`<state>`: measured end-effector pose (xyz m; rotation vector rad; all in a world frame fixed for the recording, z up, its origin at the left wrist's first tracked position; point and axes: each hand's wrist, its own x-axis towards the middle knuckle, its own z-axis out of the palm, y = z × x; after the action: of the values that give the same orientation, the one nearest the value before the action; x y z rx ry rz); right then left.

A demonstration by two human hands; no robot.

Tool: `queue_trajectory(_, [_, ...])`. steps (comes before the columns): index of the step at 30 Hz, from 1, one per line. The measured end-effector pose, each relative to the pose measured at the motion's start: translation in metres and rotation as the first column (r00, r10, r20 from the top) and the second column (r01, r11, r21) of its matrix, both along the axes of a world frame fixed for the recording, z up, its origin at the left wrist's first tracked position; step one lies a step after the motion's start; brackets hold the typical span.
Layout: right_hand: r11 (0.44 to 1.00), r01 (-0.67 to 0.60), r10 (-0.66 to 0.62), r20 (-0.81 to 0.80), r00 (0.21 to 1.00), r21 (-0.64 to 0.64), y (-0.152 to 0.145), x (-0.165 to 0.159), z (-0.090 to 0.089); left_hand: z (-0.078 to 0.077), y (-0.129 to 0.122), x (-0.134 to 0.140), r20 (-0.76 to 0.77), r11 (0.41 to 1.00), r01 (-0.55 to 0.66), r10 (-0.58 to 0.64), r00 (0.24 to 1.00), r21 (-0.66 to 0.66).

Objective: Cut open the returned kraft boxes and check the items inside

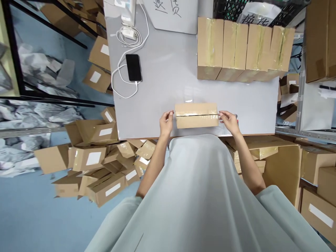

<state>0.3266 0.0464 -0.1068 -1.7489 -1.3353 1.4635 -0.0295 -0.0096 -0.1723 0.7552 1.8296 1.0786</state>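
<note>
Cardboard box [196,121], long axis left-right, taped seam [196,115] upward

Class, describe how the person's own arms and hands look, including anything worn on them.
The left hand and right hand are ungloved, and no watch or bracelet can be made out on either wrist. Both forearms are bare. The loose, pale grey-green top has wide sleeves ending near the elbows, with no lettering visible.
</note>
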Motion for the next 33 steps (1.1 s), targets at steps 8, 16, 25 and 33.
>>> queue_trajectory(8, [0.942, -0.257, 0.209, 0.222, 0.952, 0.214, 0.033, 0.001, 0.012, 0.071, -0.021, 0.016, -0.109, 0.98, 0.199, -0.195, 0.975, 0.024])
queue_trajectory(16, [0.816, -0.503, 0.392, 0.369, 0.843, 0.283, 0.05, -0.01, 0.029, 0.076, -0.029, 0.026, -0.319, 0.967, 0.253, -0.232, 0.919, 0.026])
queue_trajectory(25, [0.767, -0.597, 0.437, 0.491, 0.754, 0.234, 0.052, -0.018, 0.029, 0.072, -0.024, 0.023, -0.156, 0.995, 0.096, -0.099, 0.983, -0.026])
queue_trajectory(33, [0.716, -0.668, 0.499, 0.521, 0.693, 0.204, 0.054, -0.026, 0.036, 0.078, -0.029, 0.015, 0.235, 0.991, -0.054, 0.082, 0.968, -0.123])
